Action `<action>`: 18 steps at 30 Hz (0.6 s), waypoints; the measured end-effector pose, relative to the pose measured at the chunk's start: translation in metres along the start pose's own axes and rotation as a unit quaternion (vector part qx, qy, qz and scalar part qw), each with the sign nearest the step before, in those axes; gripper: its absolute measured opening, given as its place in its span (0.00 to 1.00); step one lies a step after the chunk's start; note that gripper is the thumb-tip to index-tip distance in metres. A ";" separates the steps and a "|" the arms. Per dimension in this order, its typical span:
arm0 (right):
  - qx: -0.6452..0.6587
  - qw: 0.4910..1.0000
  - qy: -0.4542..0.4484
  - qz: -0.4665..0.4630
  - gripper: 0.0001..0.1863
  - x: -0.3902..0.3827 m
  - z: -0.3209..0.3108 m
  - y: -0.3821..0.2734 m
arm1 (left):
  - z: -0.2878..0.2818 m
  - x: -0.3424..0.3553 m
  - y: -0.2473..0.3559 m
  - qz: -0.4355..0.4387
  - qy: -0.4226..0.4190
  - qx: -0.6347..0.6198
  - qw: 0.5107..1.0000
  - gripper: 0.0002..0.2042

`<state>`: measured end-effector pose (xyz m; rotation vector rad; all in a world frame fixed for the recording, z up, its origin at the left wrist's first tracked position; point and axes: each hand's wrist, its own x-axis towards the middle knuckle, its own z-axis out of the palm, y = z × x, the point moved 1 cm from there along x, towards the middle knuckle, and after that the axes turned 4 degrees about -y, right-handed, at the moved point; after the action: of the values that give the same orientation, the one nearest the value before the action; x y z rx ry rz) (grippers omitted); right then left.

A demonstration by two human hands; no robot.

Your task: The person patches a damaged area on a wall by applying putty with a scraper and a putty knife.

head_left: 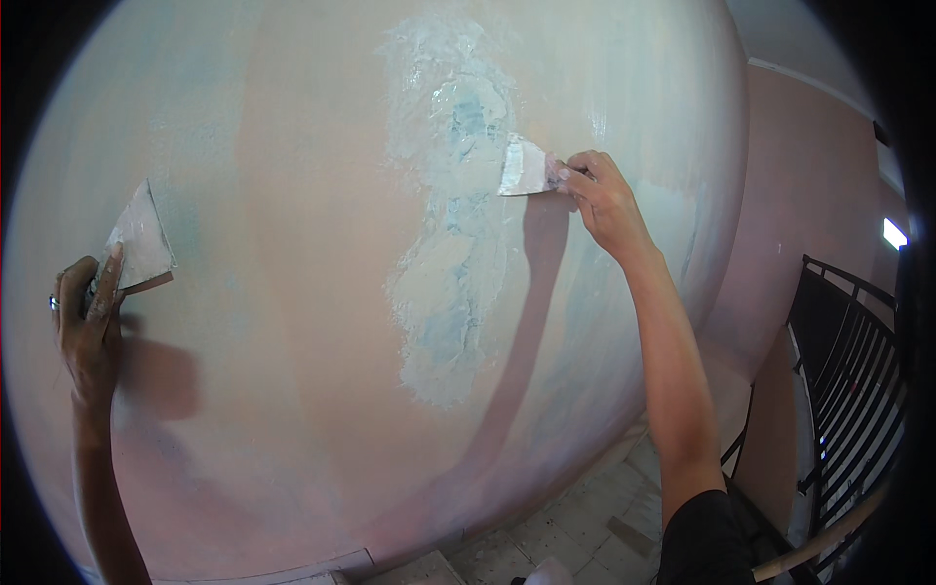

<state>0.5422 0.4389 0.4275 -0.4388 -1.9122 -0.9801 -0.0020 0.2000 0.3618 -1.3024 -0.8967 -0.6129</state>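
My right hand is closed round the handle of a putty knife, whose blade carries whitish paste. That blade meets the right edge of a tall patch of wet filler on the pinkish wall. The patch is rough and ridged, with bluish spots showing in it. At the far left my left hand, with a ring on one finger, grips a second putty knife. One finger lies along its blade, which points upward close to the wall. The handle is mostly hidden by my fingers.
A black metal railing with a wooden handrail runs along the right. Below the wall lies a tiled floor, with a flat brownish piece on it. Another pink wall stands at the back right.
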 end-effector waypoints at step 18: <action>-0.006 0.999 0.001 -0.040 0.15 0.032 -0.002 -0.057 | -0.002 0.001 0.001 -0.009 -0.003 -0.001 1.000 0.29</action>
<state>0.4904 0.3994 0.4292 -0.3700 -1.9358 -1.0451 -0.0002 0.1988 0.3617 -1.2995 -0.9137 -0.6254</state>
